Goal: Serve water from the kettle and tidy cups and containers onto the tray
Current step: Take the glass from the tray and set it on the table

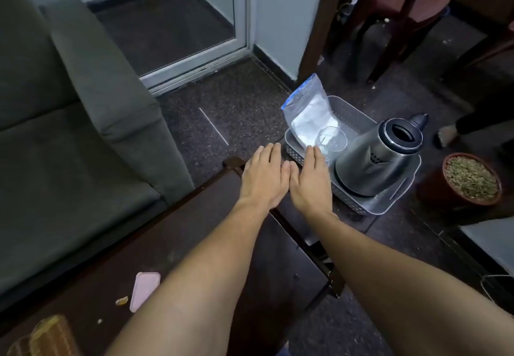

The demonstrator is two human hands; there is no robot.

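Observation:
A grey plastic tray (375, 207) sits on the dark floor beyond the corner of a dark wooden table (167, 233). In it stand a steel kettle (372, 161) with its lid opening uncovered, a clear glass cup (332, 140) and a clear zip bag (308, 111) with white contents leaning upright. My left hand (264, 177) and my right hand (310, 180) are stretched out side by side, palms down, fingers straight and empty. The right hand's fingertips reach the tray's near-left rim by the bag. The left hand hovers over the table corner.
A grey sofa (69, 122) stands on the left. A pink lid (144, 290) and a woven basket (50, 339) lie on the table near me. A brown pot of dried material (471, 179) stands right of the tray. Chair legs (389, 44) and a person's foot (446, 136) are beyond.

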